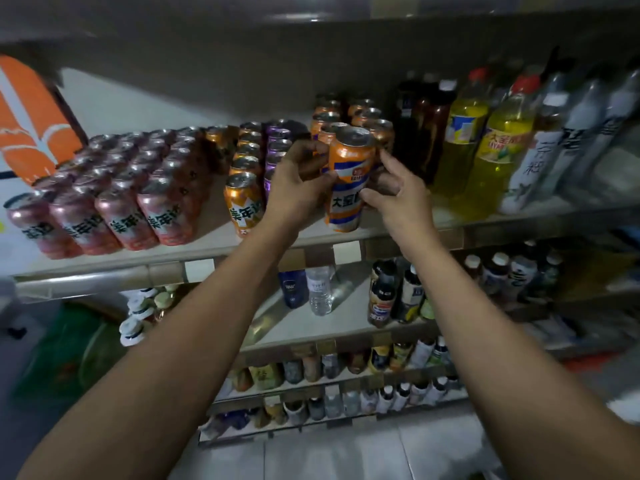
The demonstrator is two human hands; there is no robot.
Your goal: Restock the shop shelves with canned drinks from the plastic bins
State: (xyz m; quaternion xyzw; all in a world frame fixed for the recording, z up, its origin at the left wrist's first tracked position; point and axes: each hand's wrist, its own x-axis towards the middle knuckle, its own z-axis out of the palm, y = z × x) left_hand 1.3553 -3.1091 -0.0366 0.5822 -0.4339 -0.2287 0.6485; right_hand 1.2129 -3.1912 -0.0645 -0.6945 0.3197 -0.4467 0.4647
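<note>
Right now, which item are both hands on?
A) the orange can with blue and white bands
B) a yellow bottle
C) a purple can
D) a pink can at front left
A: the left hand and the right hand grip the orange can with blue and white bands from either side, near the front of the top shelf.
</note>
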